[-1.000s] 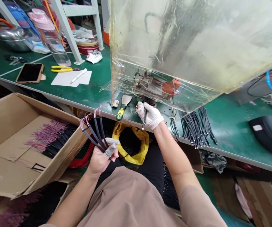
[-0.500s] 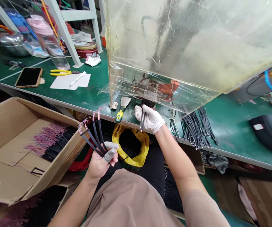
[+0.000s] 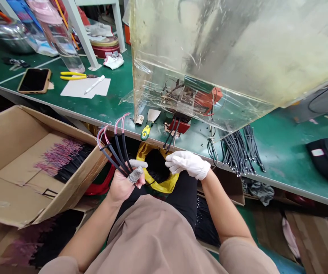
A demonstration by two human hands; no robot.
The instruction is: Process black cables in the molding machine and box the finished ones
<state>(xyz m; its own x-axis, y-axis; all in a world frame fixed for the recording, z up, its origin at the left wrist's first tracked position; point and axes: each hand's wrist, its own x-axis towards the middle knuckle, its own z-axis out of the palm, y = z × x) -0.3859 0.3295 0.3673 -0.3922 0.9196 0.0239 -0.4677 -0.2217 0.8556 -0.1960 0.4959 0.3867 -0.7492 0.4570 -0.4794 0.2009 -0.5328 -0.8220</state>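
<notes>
My left hand (image 3: 124, 186), with grey covers on some fingertips, is closed round several black sleeved cables (image 3: 115, 154) whose pink and red wire ends fan upward. My right hand (image 3: 188, 163), in a white glove, hangs just in front of the bench edge with its fingers stretched out and nothing seen in them. Beyond its fingertips, a few black cables (image 3: 172, 137) stick out toward me from a red block (image 3: 183, 126) under the clear plastic shield (image 3: 209, 49). Their far ends are hidden in the device.
A scraper (image 3: 147, 129) lies left of the red block. More black cables (image 3: 236, 150) lie bundled at the right. A cardboard box (image 3: 7, 194) with finished-looking wire bundles stands left; a yellow-lined bin (image 3: 168, 187) is below. Pliers (image 3: 73, 75) and a phone (image 3: 34, 80) lie farther back.
My right hand has let go of the black cables at the red block and drawn back toward me. My left hand keeps its cables. The whole view has shifted slightly.
</notes>
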